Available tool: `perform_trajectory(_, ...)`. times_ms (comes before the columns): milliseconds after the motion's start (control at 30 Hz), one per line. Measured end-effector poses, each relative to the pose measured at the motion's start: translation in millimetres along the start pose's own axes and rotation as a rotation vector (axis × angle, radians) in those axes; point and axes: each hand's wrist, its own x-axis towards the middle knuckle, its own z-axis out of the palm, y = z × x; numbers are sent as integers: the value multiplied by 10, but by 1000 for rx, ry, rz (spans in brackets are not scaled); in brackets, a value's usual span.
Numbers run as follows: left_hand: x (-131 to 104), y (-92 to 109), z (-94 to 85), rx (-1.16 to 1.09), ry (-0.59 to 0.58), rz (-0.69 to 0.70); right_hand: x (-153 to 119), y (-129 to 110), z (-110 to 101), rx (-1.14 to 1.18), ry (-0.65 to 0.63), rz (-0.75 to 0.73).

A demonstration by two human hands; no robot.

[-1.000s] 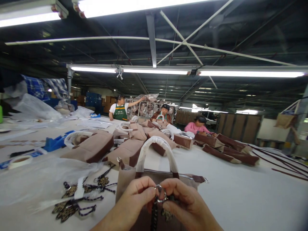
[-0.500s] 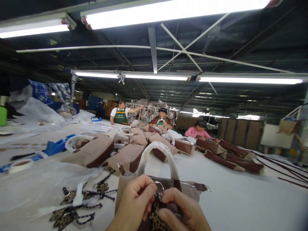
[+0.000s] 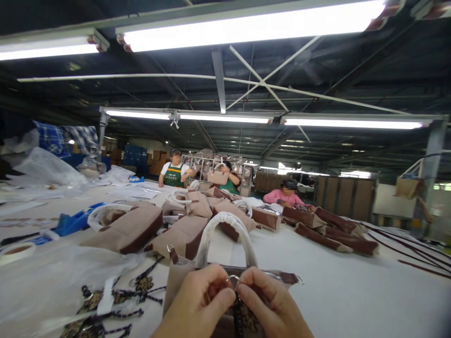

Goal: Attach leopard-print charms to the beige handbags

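Close in front of me stands a beige handbag with brown trim (image 3: pixel 178 277), its handle (image 3: pixel 225 225) wrapped in white. Over its top edge, my left hand (image 3: pixel 202 300) pinches one side of a metal key ring (image 3: pixel 233 279). My right hand (image 3: pixel 266 300) pinches the ring's other side, fingertips almost touching the left ones. A leopard-print charm (image 3: pixel 246 321) with dark cord hangs below the ring, partly hidden by my fingers. More leopard-print charms (image 3: pixel 144 284) with black cords lie to the left, some under clear plastic.
Several beige-and-brown bags (image 3: pixel 183 232) are heaped across the table (image 3: pixel 338 291). A plastic sheet (image 3: pixel 63 272), a tape roll (image 3: pixel 16 251) and a blue item (image 3: pixel 73 223) lie left. Brown straps (image 3: pixel 398 244) lie right. Three co-workers, one in a green apron (image 3: pixel 174 174), are at the far side.
Both hands have come closer together around the ring, and the charm is now more covered. Across the table, one co-worker has lowered an arm; another now has a bag raised.
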Motion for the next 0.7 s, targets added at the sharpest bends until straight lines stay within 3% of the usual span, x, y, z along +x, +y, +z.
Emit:
perform_trajectory(100,-27,124,-71,265,-28,63,-21,-42,-54,-104,-29,-50)
perform_trajectory(233,-46,134,-45,213,-149,-19,-50,-22,-30,-105,-11,-41)
perform_trajectory(367,-41,53,29,271,-95,30,-85,25,-4,-58,-58,1)
perform_trajectory(567,-26,-87,163,16,-53,-60,-123,99,62,-158,57,-80)
perform_trajectory(700,-9,-220,237,-168,-14,-119,-167,220,150,-124,121,-211)
